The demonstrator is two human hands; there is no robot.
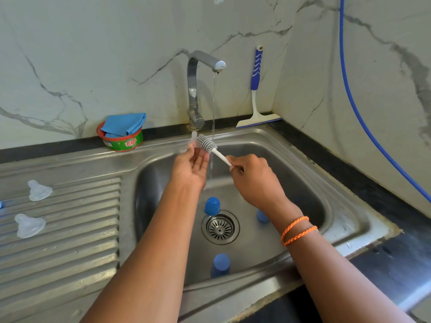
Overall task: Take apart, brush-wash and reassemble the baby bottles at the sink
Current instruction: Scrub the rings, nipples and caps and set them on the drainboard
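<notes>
My left hand (191, 167) holds a clear silicone teat (193, 141) up over the sink basin (307, 183), by the thin stream of water from the tap (193, 89). My right hand (253, 177) grips the white handle of a grey bottle brush (206, 143), whose head rests against the teat. Two more clear teats (39, 190) (29, 225) lie on the ribbed drainboard at the left. Blue bottle parts sit in the basin: one (212, 205) above the drain, one (220, 264) near the front, one (262, 216) partly hidden behind my right wrist.
A green dish-soap tub (123, 142) with a blue cloth in it stands on the back ledge left of the tap. A blue-and-white squeegee (256, 89) leans in the corner. A blue hose (356, 108) runs down the right wall. The drain strainer (220, 227) is in the basin's middle.
</notes>
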